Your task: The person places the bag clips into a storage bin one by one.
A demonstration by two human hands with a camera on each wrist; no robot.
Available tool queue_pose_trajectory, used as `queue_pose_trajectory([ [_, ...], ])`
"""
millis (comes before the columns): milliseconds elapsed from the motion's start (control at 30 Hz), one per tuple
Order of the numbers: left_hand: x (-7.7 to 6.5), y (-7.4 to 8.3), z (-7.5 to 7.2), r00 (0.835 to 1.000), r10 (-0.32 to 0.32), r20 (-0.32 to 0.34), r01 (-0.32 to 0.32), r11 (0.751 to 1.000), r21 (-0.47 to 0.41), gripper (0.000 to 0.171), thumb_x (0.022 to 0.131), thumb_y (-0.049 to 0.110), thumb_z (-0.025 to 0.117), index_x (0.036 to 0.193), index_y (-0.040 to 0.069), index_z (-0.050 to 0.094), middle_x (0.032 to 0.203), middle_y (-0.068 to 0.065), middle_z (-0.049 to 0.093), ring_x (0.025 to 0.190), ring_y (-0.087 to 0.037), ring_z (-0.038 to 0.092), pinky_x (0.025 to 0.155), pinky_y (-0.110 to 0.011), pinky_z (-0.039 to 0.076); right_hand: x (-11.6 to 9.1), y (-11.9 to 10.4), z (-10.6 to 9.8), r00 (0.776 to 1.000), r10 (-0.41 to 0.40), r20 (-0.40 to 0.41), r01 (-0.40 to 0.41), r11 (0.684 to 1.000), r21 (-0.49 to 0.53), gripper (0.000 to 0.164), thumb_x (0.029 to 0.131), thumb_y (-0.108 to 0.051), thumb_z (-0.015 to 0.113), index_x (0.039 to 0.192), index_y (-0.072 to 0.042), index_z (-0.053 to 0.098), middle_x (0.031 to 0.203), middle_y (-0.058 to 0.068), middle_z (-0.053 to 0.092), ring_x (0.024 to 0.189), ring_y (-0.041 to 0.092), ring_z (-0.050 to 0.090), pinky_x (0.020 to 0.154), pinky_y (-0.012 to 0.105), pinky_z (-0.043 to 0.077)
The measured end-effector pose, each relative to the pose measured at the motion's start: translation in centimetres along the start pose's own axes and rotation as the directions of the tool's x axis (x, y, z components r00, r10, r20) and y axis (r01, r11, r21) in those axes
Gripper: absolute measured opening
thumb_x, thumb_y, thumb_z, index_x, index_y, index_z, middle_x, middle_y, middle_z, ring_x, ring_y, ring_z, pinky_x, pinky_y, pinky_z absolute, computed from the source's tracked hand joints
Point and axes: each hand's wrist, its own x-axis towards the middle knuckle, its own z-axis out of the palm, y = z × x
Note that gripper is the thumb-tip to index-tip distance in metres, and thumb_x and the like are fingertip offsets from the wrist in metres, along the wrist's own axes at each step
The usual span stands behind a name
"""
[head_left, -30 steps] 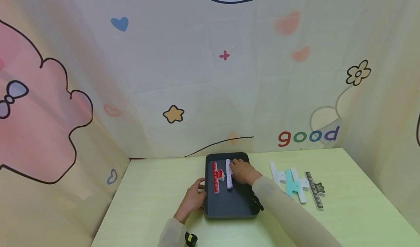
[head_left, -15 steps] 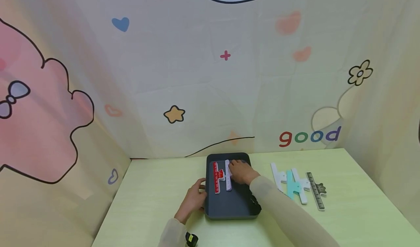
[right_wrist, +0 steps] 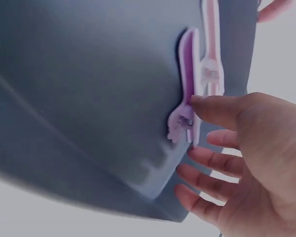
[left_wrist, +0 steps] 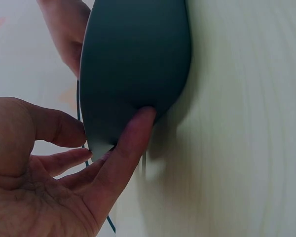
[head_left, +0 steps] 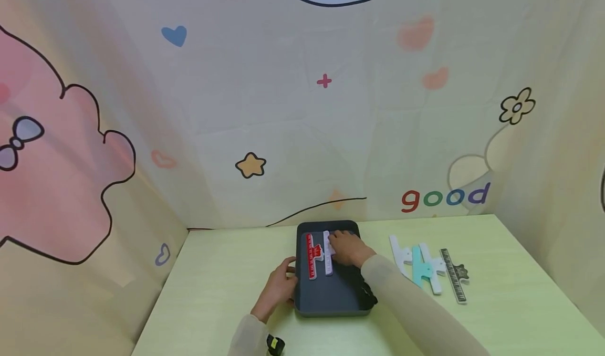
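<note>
A dark grey tray (head_left: 331,298) lies on the table, with a red sealing clip (head_left: 310,256) and a lilac sealing clip (head_left: 327,253) side by side inside it. My right hand (head_left: 350,248) reaches into the tray and pinches the lilac clip; in the right wrist view the thumb lies on its handle part, index fingertip at its end. That view shows the lilac clip (right_wrist: 188,74) on edge beside the paler clip (right_wrist: 213,34). On the tray's left, my left hand (head_left: 279,286) touches the outer wall (left_wrist: 133,64) with extended fingers, thumb at the rim.
To the right of the tray lie a white clip (head_left: 397,253), a teal clip (head_left: 418,267), another white clip (head_left: 431,272) and a black-and-white clip (head_left: 455,277). Printed cloth (head_left: 283,83) hangs behind the table (head_left: 222,272).
The lilac clip has shifted slightly left and nearer in the tray, along with my right hand, closer to the red clip. My left hand stays at the tray wall.
</note>
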Motion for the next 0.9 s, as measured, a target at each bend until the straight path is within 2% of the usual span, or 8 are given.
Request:
queue_pose_trajectory([
  [367, 0.0, -0.1, 0.1, 1.000, -0.007, -0.008, 0.008, 1.000, 0.014, 0.055, 0.093, 0.008, 0.051, 0.147, 0.009, 0.041, 0.131, -0.024, 0.056, 0.093, -0.027, 0.064, 0.046, -0.036, 0.056, -2.1, -0.2, -2.3, 0.995, -0.053, -0.088, 0.055, 0.998, 0.020, 0.054, 0.089, -0.027, 0.071, 0.136, -0.008, 0.054, 0.128, 0.013, 0.059, 0.117, 0.031, 0.056, 0.102, 0.048, 0.050],
  [667, 0.0, -0.2, 0.1, 1.000, -0.002, -0.012, 0.002, 1.000, 0.010, 0.055, 0.093, 0.007, 0.050, 0.147, 0.009, 0.040, 0.131, -0.025, 0.055, 0.094, -0.028, 0.064, 0.046, -0.037, 0.057, -3.8, 0.1, -3.1, 0.984, -0.063, -0.169, 0.072, 0.996, 0.046, 0.054, 0.090, -0.027, 0.069, 0.138, -0.008, 0.052, 0.132, 0.012, 0.057, 0.124, 0.032, 0.053, 0.104, 0.051, 0.048],
  [900, 0.1, -0.1, 0.2, 1.000, -0.002, -0.011, 0.002, 1.000, 0.015, 0.054, 0.093, 0.008, 0.050, 0.147, 0.008, 0.041, 0.130, -0.024, 0.056, 0.095, -0.029, 0.064, 0.047, -0.037, 0.057, -4.5, 0.9, -3.6, 0.973, -0.066, -0.221, 0.082, 0.995, 0.061, 0.051, 0.090, -0.028, 0.068, 0.135, -0.010, 0.055, 0.130, 0.011, 0.058, 0.123, 0.031, 0.054, 0.100, 0.052, 0.049],
])
